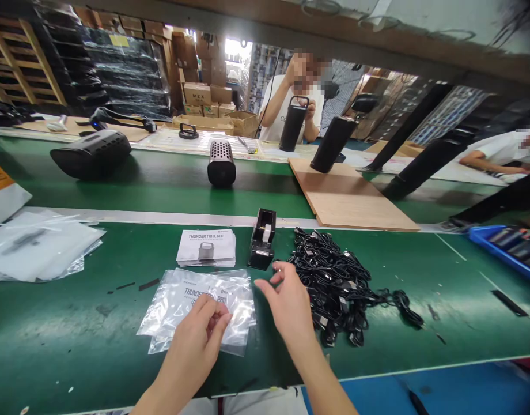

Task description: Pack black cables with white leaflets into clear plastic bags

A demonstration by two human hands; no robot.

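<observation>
My left hand [200, 331] is over a small stack of clear plastic bags [161, 314], its fingers curled together in a pinch. Whatever may be between those fingertips is hidden. Through the top bag a printed "Thunder Trail Pro" leaflet shows. My right hand [288, 300] is open just in front of the black tape dispenser [262, 239], thumb and fingers apart. Right beside it lies a heap of coiled black cables [334, 276]. Behind the bags sits a stack of white printed leaflets [207, 248].
More clear bags [40, 245] lie at the left. Black speakers [222, 164] stand or lie on the green belt, one on a wooden board [355, 196]. A blue tray [507, 251] is at the right. Across the bench a person [291, 98] handles a speaker; another person [502, 150] sits far right.
</observation>
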